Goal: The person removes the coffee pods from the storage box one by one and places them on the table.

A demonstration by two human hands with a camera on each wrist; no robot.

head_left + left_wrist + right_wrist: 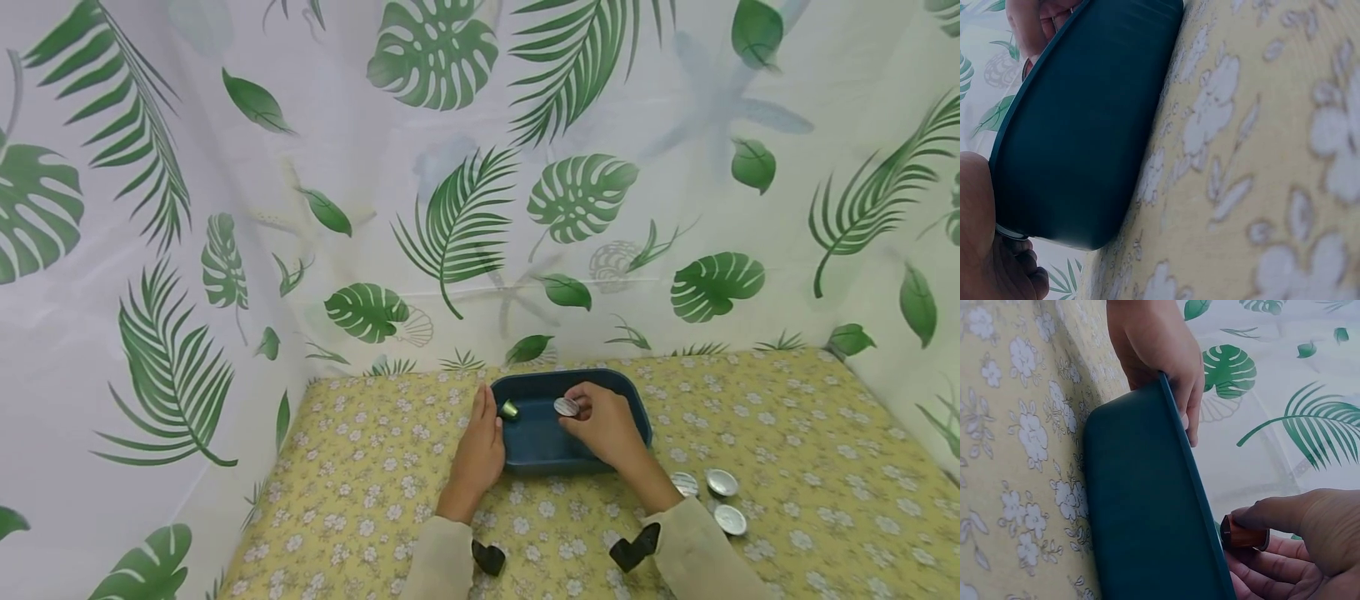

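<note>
My left hand (pixel 478 446) grips the left end of a dark blue tray (pixel 551 467), its thumb over the rim and its fingers along the outside. My right hand (pixel 606 421) is raised over the tray's right half. Between thumb and fingers it pinches a coffee capsule (pixel 566 407) with a silvery lid. From the right wrist view this capsule's body (pixel 1244 534) looks brown-orange and shiny, close to the tray's rim. A green coffee capsule (pixel 510 409) lies inside the tray at the left, near my left fingers.
Right of the tray, three more capsules sit lids up on the yellow floral tablecloth (pixel 360 492): one (pixel 684 484) beside my right forearm, one (pixel 722 482) farther back, one (pixel 730 520) nearer. A leaf-patterned white curtain (pixel 480 208) stands behind the tray.
</note>
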